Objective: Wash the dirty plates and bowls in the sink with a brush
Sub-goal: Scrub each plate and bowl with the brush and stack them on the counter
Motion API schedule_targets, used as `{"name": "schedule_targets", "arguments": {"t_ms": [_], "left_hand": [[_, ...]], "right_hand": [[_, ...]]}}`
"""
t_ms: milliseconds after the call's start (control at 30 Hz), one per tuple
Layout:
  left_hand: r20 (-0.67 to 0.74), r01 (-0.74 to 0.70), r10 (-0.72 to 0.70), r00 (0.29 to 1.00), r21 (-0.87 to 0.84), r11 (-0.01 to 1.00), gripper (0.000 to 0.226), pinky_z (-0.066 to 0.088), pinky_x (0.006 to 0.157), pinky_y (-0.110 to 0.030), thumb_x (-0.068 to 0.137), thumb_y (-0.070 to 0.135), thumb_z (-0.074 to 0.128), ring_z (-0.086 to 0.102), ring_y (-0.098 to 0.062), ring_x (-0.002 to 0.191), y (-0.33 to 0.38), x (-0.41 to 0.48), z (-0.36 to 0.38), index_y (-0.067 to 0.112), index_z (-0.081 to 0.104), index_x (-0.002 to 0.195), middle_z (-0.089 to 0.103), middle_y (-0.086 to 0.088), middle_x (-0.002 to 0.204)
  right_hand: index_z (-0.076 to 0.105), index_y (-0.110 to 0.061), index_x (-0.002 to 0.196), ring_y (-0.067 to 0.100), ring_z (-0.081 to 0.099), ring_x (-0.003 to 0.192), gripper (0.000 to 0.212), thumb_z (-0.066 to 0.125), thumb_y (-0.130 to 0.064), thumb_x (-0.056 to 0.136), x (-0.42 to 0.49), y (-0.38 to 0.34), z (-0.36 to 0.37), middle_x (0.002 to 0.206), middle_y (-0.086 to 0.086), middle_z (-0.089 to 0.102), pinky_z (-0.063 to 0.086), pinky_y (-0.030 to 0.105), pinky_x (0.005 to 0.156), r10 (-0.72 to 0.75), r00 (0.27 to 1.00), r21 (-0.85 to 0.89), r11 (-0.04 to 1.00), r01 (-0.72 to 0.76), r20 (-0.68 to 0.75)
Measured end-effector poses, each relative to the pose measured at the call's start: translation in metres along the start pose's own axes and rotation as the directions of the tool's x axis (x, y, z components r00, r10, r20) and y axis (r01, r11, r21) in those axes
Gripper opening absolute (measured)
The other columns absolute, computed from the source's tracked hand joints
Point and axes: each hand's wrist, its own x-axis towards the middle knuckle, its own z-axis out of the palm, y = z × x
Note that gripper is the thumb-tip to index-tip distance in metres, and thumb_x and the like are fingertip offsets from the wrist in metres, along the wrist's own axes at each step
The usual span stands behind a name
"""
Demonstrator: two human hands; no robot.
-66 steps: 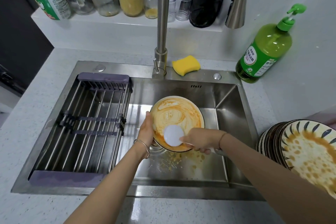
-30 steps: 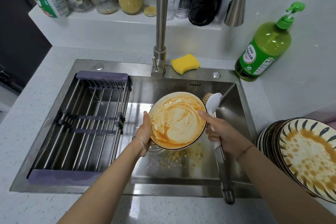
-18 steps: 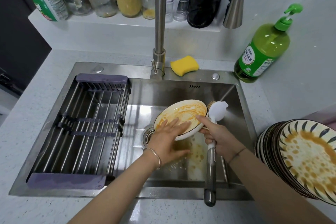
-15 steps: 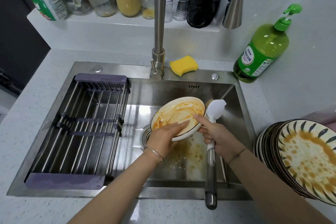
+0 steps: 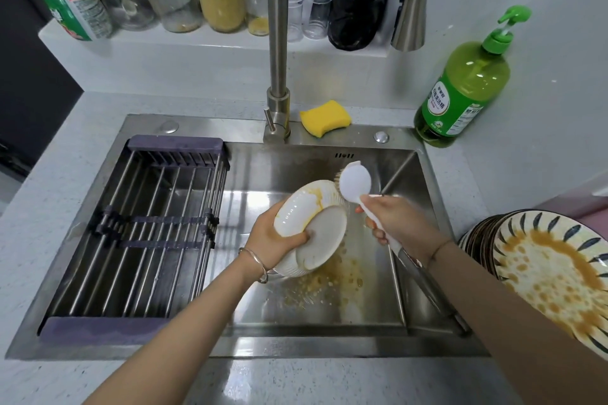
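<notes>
The left hand (image 5: 273, 237) grips a white bowl (image 5: 324, 237) above the sink (image 5: 329, 322), with its underside turned to the camera (orange sauce shows near the rim). The right hand (image 5: 398, 220) is closed around the handle of the brush (image 5: 355, 182), whose head touches the bowl's far edge. Dirty plates (image 5: 552, 276) are stacked on the surface at the right.

A white ribbed bowl (image 5: 309, 227) is tilting bottom-up over the middle of the sink (image 5: 329, 325), its flat base facing the camera and orange sauce streaking its far rim. A white-headed brush (image 5: 357, 184) is pressing its bristles against that rim, nearer the sink's back wall. Sauce-smeared patterned plates (image 5: 552, 276) are standing stacked just right of the sink.
</notes>
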Motion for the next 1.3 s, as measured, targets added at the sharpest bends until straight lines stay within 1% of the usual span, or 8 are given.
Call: {"name": "schedule_targets", "arguments": {"t_ms": [200, 400, 567, 733, 900, 1100, 1233, 1300], "left_hand": [[0.018, -0.021, 0.021, 1.0, -0.02, 1.0, 0.058, 0.045, 0.072, -0.005, 0.058, 0.012, 0.083, 0.058, 0.02, 0.081, 0.001, 0.002, 0.002, 0.034, 0.055, 0.103, 0.062, 0.018, 0.098], [0.03, -0.031, 0.03, 0.999, 0.013, 0.999, 0.054, 0.045, 0.074, -0.007, 0.059, 0.022, 0.076, 0.06, 0.015, 0.084, -0.002, 0.001, -0.002, 0.033, 0.056, 0.109, 0.066, 0.015, 0.1], [0.033, -0.027, 0.026, 0.999, 0.041, 0.999, 0.054, 0.046, 0.071, -0.006, 0.066, 0.002, 0.085, 0.056, 0.005, 0.082, 0.001, 0.003, 0.003, 0.027, 0.053, 0.101, 0.059, 0.015, 0.092], [0.042, -0.086, 0.081, 0.996, 0.123, 0.989, 0.056, 0.043, 0.073, -0.004, 0.068, 0.008, 0.082, 0.058, 0.019, 0.081, -0.001, 0.006, -0.006, 0.029, 0.058, 0.114, 0.063, 0.021, 0.096], [0.031, -0.052, 0.048, 0.998, 0.119, 0.992, 0.053, 0.046, 0.07, -0.007, 0.065, 0.007, 0.084, 0.059, 0.003, 0.083, 0.001, 0.008, -0.004, 0.021, 0.058, 0.109, 0.062, 0.015, 0.091], [0.056, -0.115, 0.108, 0.993, 0.144, 0.983, 0.055, 0.041, 0.071, -0.001, 0.061, 0.02, 0.074, 0.057, 0.022, 0.082, 0.011, 0.009, -0.012, 0.036, 0.054, 0.109, 0.061, 0.024, 0.096], [0.045, -0.071, 0.067, 0.997, 0.088, 0.994, 0.05, 0.046, 0.068, -0.008, 0.058, 0.024, 0.073, 0.06, 0.01, 0.078, 0.009, 0.009, -0.006, 0.035, 0.056, 0.104, 0.064, 0.015, 0.091], [0.043, -0.078, 0.075, 0.996, 0.063, 0.995, 0.05, 0.047, 0.07, -0.008, 0.058, 0.025, 0.075, 0.06, 0.011, 0.079, 0.008, 0.009, -0.006, 0.037, 0.056, 0.102, 0.064, 0.017, 0.093]], "right_hand": [[0.069, -0.002, 0.083, 0.002, 0.04, 0.032, 0.029, 0.054, -0.022, 0.097, -0.033, -0.014, 0.042, 0.033, -0.011, 0.042, 0.03, 0.01, 0.042, -0.186, 0.956, -0.331, 0.909, 0.255, 0.227], [0.064, -0.015, 0.073, -0.002, 0.042, 0.032, 0.032, 0.049, -0.024, 0.099, -0.011, -0.017, 0.016, 0.033, -0.016, 0.044, 0.03, 0.011, 0.038, -0.206, 0.979, -0.279, 0.94, 0.195, -0.01], [0.068, -0.015, 0.075, 0.007, 0.056, 0.063, 0.031, 0.052, -0.03, 0.097, -0.029, -0.011, 0.053, 0.066, -0.005, 0.064, 0.043, 0.023, 0.064, -0.278, 0.93, -0.47, 0.805, 0.363, 0.242], [0.066, -0.013, 0.074, 0.003, 0.041, 0.042, 0.033, 0.049, -0.028, 0.098, -0.008, -0.016, 0.018, 0.043, -0.009, 0.046, 0.032, 0.018, 0.05, -0.269, 0.963, -0.413, 0.874, 0.255, 0.025], [0.062, -0.022, 0.068, -0.003, 0.046, 0.047, 0.032, 0.052, -0.03, 0.097, -0.024, -0.016, 0.047, 0.046, -0.015, 0.051, 0.032, 0.012, 0.053, -0.266, 0.937, -0.46, 0.819, 0.343, 0.227], [0.067, -0.005, 0.084, 0.0, 0.037, 0.03, 0.036, 0.047, -0.031, 0.1, -0.007, -0.026, 0.012, 0.04, -0.01, 0.042, 0.027, 0.012, 0.035, -0.159, 0.987, -0.345, 0.926, 0.156, 0.02], [0.066, -0.006, 0.081, 0.002, 0.03, 0.029, 0.033, 0.05, -0.028, 0.099, -0.018, -0.031, 0.038, 0.043, -0.007, 0.035, 0.024, 0.012, 0.036, -0.203, 0.957, -0.349, 0.898, 0.266, 0.208], [0.067, -0.007, 0.083, 0.003, 0.028, 0.031, 0.033, 0.049, -0.03, 0.099, -0.013, -0.03, 0.033, 0.047, -0.003, 0.035, 0.023, 0.014, 0.036, -0.184, 0.962, -0.321, 0.915, 0.243, 0.203]]}}
